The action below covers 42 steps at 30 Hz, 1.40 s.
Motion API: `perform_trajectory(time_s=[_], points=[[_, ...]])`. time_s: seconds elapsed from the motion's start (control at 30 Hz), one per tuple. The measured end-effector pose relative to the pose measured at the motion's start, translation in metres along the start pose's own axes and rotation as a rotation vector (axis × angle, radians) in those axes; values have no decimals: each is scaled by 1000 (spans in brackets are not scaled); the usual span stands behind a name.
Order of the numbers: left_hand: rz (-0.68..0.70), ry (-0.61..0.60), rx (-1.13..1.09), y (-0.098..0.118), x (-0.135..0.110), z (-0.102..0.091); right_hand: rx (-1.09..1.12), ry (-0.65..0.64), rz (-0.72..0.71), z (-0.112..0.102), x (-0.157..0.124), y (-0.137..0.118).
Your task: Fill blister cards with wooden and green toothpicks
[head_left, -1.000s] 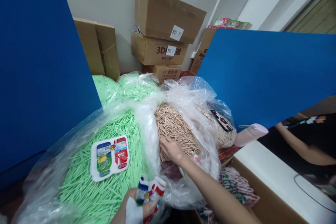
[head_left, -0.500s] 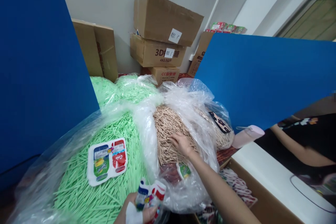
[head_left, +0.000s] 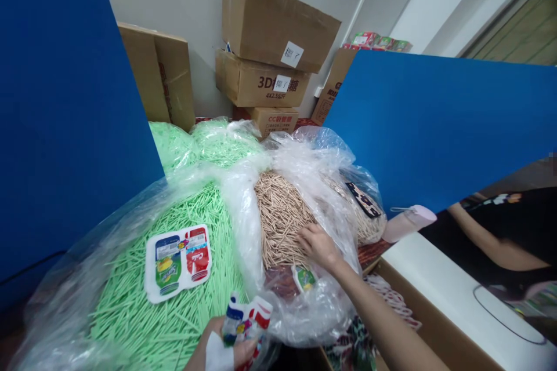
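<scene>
My left hand (head_left: 237,348), with a white wrap around it, is closed on a printed candy pack (head_left: 247,322) with blue and red bottle shapes; part of it is below the frame. My right hand (head_left: 319,246) lies on a heap of thin tan sticks (head_left: 281,217) in a clear plastic bag (head_left: 243,203). Its fingers are slightly bent and apart, fingertips among the sticks, and no stick shows lifted in them. On the light green sticks (head_left: 209,307) to the left rests a white twin tray (head_left: 177,264) with green-blue and red cola pictures.
A small green-printed piece (head_left: 304,278) lies below the tan sticks. A patterned dark case (head_left: 364,202) and a pink bottle (head_left: 409,223) are at right, above an open carton (head_left: 429,324) of striped packs. Blue panels (head_left: 439,127) flank stacked cardboard boxes (head_left: 278,29). Another person's arm (head_left: 500,243) shows at right.
My right hand has drawn back to the right across the tan sticks, its fingers more bent. My left hand with the candy pack has barely moved.
</scene>
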<state>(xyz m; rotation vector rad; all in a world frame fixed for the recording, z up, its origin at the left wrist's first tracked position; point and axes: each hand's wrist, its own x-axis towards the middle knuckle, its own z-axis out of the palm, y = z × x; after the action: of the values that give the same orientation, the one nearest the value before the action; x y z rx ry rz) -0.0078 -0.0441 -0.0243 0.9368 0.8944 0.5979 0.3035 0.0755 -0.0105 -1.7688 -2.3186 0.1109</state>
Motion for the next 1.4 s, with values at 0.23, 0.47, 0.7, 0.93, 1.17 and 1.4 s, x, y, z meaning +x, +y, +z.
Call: perform_trajectory(time_s=[0.23,0.47,0.7,0.93,1.17,1.4], points=[[45,49,72,4,-4,2,-83,-62,-42,16,44,-29],[-20,14,-98,8,-8,-5,15,-79,-139,14,52,-30],[-51,-68,-273,-13,6,-11,267,150,-13,-10,13,-14],[-28,-71,-153,-36,17,-11,215,201,133,0,-16,-8],[33,54,-52,-38,11,-10,95,-4,-54,14,28,-59],[-6,51,34,-43,10,-19,83,0,-75,11,29,-65]])
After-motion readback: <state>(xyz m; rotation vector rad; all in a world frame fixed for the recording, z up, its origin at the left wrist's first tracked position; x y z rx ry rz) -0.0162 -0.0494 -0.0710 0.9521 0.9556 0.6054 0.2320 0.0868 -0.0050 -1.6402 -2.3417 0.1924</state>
